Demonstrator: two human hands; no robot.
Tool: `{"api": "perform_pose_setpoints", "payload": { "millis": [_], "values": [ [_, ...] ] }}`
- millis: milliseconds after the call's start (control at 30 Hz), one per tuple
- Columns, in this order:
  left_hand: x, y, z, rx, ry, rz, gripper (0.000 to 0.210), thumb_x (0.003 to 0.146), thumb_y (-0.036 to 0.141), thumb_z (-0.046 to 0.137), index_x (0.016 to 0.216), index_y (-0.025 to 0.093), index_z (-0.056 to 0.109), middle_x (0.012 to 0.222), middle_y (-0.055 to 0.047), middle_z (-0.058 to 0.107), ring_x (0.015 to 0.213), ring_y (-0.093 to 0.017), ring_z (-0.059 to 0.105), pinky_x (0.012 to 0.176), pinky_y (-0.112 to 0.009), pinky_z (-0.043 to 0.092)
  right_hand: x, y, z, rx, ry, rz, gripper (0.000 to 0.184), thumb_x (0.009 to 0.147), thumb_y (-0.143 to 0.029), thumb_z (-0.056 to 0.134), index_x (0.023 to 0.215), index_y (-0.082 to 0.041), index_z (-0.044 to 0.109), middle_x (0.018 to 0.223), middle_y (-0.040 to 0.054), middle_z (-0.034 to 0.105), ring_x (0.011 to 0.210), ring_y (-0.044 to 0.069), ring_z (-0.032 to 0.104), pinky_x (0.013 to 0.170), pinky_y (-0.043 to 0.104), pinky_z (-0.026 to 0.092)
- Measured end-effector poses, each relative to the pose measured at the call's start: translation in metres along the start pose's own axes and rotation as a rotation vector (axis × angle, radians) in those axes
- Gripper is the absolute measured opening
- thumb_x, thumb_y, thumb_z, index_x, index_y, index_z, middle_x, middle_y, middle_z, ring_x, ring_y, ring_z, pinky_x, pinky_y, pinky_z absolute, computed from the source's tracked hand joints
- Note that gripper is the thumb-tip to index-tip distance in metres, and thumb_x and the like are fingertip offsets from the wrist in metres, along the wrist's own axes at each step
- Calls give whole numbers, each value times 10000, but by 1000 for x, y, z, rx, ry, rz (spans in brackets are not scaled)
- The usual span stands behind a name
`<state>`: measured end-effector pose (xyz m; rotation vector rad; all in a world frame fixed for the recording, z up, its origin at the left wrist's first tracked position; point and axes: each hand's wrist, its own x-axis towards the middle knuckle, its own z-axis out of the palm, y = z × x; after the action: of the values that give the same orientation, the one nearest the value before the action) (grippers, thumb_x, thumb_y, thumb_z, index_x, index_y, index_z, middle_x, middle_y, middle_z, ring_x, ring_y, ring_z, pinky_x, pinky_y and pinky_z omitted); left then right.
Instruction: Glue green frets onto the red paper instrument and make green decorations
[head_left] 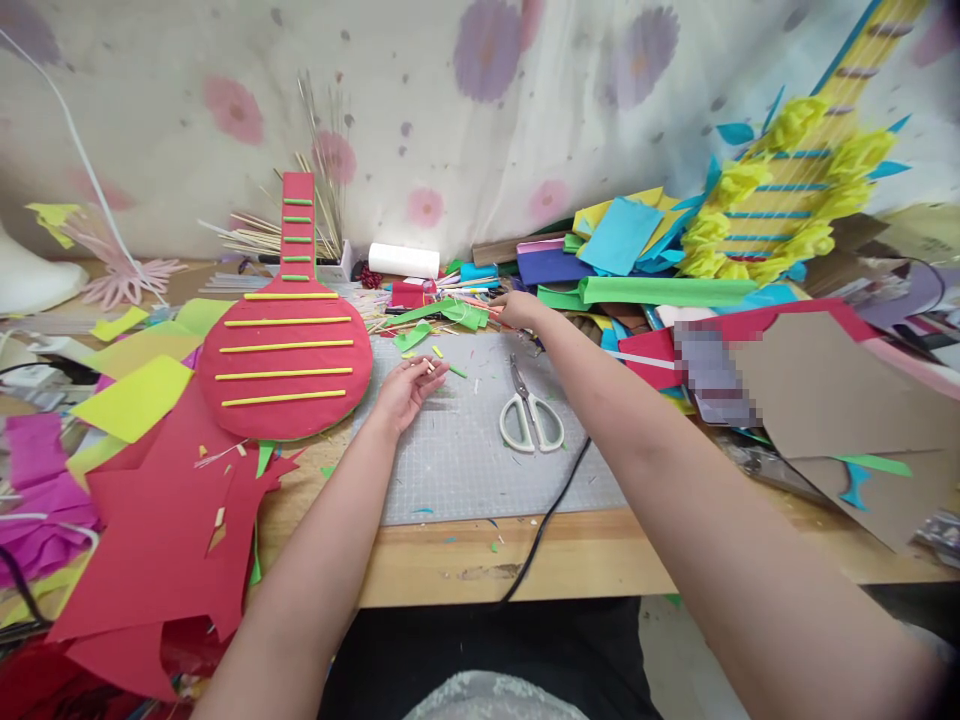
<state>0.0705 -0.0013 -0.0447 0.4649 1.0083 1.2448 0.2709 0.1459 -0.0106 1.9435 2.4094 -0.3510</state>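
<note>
My left hand (409, 388) rests on the grey cutting mat (465, 450), fingers curled around a short pale stick (430, 364). It lies just right of a red paper guitar shape (285, 350) with yellow and green strips. My right hand (517, 308) reaches to the far edge of the mat and pinches thin sticks (469, 297) among green paper scraps (461, 314). White-handled scissors (529, 410) lie on the mat between my arms.
Red, yellow and magenta paper sheets (150, 500) cover the left of the wooden table (570, 555). Stacked coloured paper (622, 250), brown cardboard (840, 400) and a yellow guitar model (795, 190) fill the right. A black cable (547, 520) crosses the mat. A white roll (403, 260) lies at the back.
</note>
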Motion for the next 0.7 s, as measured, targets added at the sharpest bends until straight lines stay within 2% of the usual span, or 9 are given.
{"api": "perform_pose_setpoints", "payload": {
  "millis": [133, 267, 367, 467, 567, 633, 700],
  "values": [
    [0, 0, 1, 12, -1, -6, 83, 796, 64, 508, 783, 117, 571, 763, -49, 665, 786, -131, 677, 711, -221, 546, 2, -2, 7, -123, 47, -35, 364, 768, -162, 506, 1092, -228, 661, 1095, 80, 667, 979, 209, 619, 800, 266, 461],
    [0, -1, -1, 9, -31, 0, 91, 803, 64, 502, 786, 120, 573, 768, -46, 668, 793, -126, 675, 714, -213, 544, 2, -12, 18, -203, 66, -15, 329, 749, -138, 523, 1042, -140, 673, 1079, 164, 660, 986, 262, 618, 811, 327, 469],
    [0, -2, -2, -2, -40, 1, 94, 801, 57, 503, 782, 120, 570, 763, -39, 667, 768, -119, 675, 690, -202, 541, 2, -16, 20, -226, 65, -17, 333, 725, -168, 566, 1036, -111, 671, 1061, 194, 659, 971, 286, 619, 800, 339, 473],
    [0, -2, -1, 8, -41, 0, 97, 805, 58, 496, 788, 120, 569, 763, -38, 667, 759, -120, 675, 706, -218, 541, -1, -14, 16, -218, 14, -37, 334, 691, -175, 598, 1011, -122, 680, 1033, 174, 671, 934, 278, 625, 775, 321, 472],
    [-1, -3, 0, 28, -40, 8, 99, 810, 64, 490, 788, 120, 569, 753, -39, 666, 764, -123, 674, 737, -236, 540, -8, -7, 10, -177, -45, -60, 302, 680, -141, 593, 962, -166, 698, 992, 111, 688, 882, 232, 629, 758, 284, 461],
    [-2, -3, 1, 34, -41, 16, 101, 812, 64, 486, 791, 117, 570, 751, -39, 664, 761, -124, 674, 741, -242, 539, -12, 0, 8, -107, 7, -30, 297, 700, -137, 572, 966, -193, 693, 992, 77, 687, 877, 206, 620, 756, 267, 452],
    [-2, -4, 1, 37, -45, 23, 102, 811, 62, 486, 796, 114, 572, 752, -39, 662, 758, -125, 673, 737, -245, 539, -15, 6, 8, -33, 140, 37, 313, 747, -141, 521, 1018, -199, 667, 1021, 75, 671, 907, 201, 603, 766, 271, 446]
  ]
}}
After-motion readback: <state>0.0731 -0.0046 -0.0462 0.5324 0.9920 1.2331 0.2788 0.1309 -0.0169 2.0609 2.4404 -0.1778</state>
